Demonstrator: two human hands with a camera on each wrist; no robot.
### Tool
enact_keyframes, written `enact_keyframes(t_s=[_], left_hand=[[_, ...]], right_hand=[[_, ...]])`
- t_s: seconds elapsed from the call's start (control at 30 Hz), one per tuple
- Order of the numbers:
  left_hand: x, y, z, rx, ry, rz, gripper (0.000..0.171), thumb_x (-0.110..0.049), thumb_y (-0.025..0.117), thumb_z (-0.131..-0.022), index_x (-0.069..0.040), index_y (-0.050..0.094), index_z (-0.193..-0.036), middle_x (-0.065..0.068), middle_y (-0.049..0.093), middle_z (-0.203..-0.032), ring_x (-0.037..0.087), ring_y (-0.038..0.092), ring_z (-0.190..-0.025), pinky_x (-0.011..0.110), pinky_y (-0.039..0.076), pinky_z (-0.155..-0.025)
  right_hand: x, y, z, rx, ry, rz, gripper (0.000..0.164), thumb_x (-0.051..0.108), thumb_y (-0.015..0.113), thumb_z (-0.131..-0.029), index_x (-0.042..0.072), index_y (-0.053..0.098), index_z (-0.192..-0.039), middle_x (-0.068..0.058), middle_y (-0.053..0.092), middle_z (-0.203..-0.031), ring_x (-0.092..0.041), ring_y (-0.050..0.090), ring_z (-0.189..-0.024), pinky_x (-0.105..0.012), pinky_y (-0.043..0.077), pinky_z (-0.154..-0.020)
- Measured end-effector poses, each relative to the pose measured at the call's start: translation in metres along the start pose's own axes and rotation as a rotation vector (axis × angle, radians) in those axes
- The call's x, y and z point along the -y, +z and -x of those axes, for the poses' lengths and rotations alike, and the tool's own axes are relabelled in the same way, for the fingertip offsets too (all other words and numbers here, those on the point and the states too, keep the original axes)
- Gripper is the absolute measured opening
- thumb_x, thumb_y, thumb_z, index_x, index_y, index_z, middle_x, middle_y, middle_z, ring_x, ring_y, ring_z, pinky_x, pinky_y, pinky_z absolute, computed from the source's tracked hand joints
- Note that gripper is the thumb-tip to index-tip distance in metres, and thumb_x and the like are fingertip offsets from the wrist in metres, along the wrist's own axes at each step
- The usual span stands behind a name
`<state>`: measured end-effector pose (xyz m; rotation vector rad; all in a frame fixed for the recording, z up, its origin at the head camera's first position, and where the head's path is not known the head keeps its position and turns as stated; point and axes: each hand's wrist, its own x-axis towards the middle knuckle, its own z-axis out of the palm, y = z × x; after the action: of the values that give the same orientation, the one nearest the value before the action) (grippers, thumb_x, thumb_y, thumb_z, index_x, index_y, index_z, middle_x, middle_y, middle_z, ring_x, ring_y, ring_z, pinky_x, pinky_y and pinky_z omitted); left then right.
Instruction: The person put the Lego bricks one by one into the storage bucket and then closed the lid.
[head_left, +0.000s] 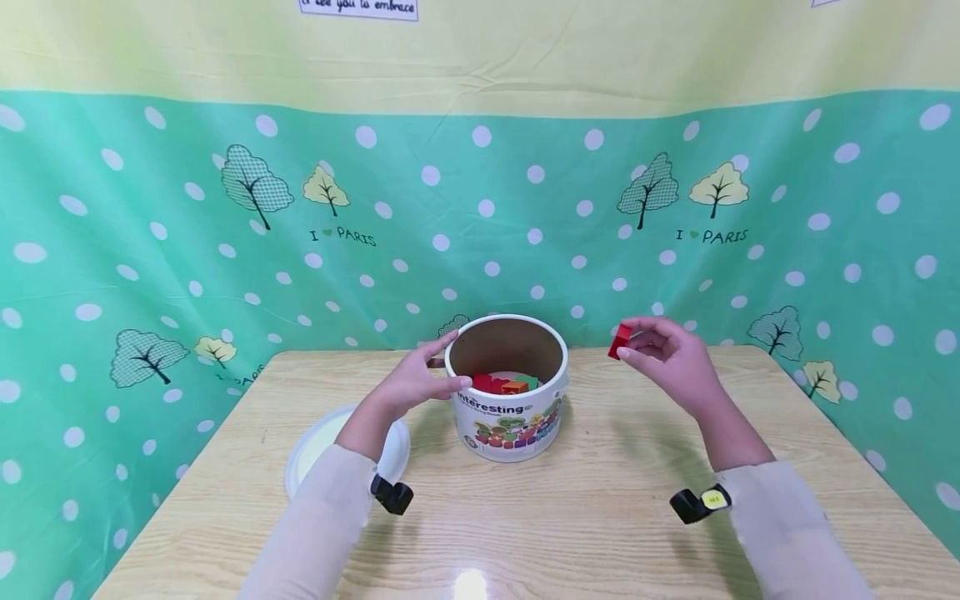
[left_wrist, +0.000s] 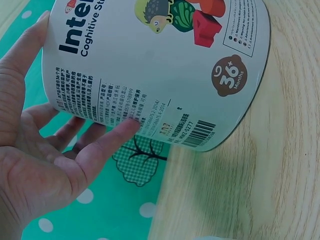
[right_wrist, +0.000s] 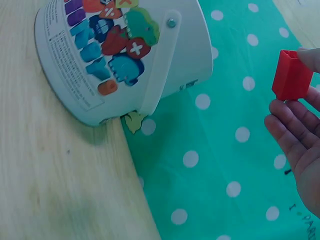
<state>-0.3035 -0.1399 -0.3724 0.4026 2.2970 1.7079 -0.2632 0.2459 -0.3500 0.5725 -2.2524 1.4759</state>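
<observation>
A white round bucket (head_left: 510,433) with a printed label stands on the table, its top uncovered. Red, orange and green toy blocks (head_left: 515,387) lie inside it. My left hand (head_left: 412,379) touches the bucket's left side, thumb on the front near the rim and the other fingers spread round toward the back. In the left wrist view, the thumb and index finger look fairly straight against the wall. To the right of the bucket, my right hand (head_left: 671,358) pinches a small red toy block (right_wrist: 292,75) between thumb and fingers, raised above the table.
A white round lid (head_left: 300,454) lies on the wooden table (head_left: 570,525) to the left, partly hidden under my left forearm. Behind the table hangs a green dotted curtain (head_left: 480,183). The bucket's white handle (right_wrist: 160,65) hangs down its side.
</observation>
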Motion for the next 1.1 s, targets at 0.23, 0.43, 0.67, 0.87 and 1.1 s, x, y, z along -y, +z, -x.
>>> enact_keyframes(t_s=[0.23,0.43,0.67,0.87,1.1], left_hand=[[0.0,0.0,0.001,-0.009,0.0,-0.007,0.09,-0.025,0.083,-0.08,-0.028,0.031,-0.154,0.01,0.022,-0.151,0.037,0.035,-0.134,0.047,0.055,-0.087],[0.0,0.0,0.001,-0.016,-0.014,-0.01,0.092,-0.029,0.085,-0.076,-0.03,0.033,-0.153,0.008,0.024,-0.15,0.035,0.035,-0.134,0.046,0.056,-0.085],[-0.001,0.0,0.001,-0.018,-0.013,-0.011,0.088,-0.023,0.082,-0.08,-0.03,0.033,-0.153,0.008,0.024,-0.15,0.035,0.036,-0.133,0.048,0.055,-0.087],[-0.001,0.0,0.001,-0.006,-0.005,-0.003,0.088,-0.022,0.081,-0.081,-0.028,0.032,-0.153,0.009,0.024,-0.15,0.036,0.036,-0.134,0.051,0.054,-0.088],[0.001,-0.001,0.0,-0.009,-0.008,-0.008,0.089,-0.025,0.082,-0.08,-0.028,0.032,-0.154,0.009,0.023,-0.15,0.035,0.036,-0.133,0.047,0.056,-0.086]], right_hand=[[0.013,0.01,-0.013,0.054,-0.013,-0.008,0.037,0.009,0.073,-0.088,-0.001,0.062,-0.122,-0.016,0.064,-0.106,-0.016,0.062,-0.091,-0.017,0.054,-0.08],[0.017,0.018,-0.024,0.102,-0.005,0.01,0.04,0.012,0.075,-0.087,0.001,0.062,-0.122,-0.015,0.064,-0.107,-0.018,0.063,-0.092,-0.018,0.054,-0.08],[0.027,0.027,-0.039,0.201,0.05,0.035,0.048,0.025,0.079,-0.084,0.007,0.061,-0.125,-0.01,0.062,-0.111,-0.025,0.062,-0.098,-0.025,0.057,-0.079],[0.034,0.036,-0.054,0.274,0.093,0.042,0.049,0.025,0.081,-0.082,0.01,0.061,-0.124,-0.01,0.063,-0.112,-0.026,0.063,-0.101,-0.032,0.058,-0.079],[0.038,0.053,-0.074,0.347,0.147,0.085,0.046,0.016,0.082,-0.08,0.012,0.064,-0.122,-0.009,0.065,-0.11,-0.027,0.063,-0.101,-0.038,0.058,-0.08]])
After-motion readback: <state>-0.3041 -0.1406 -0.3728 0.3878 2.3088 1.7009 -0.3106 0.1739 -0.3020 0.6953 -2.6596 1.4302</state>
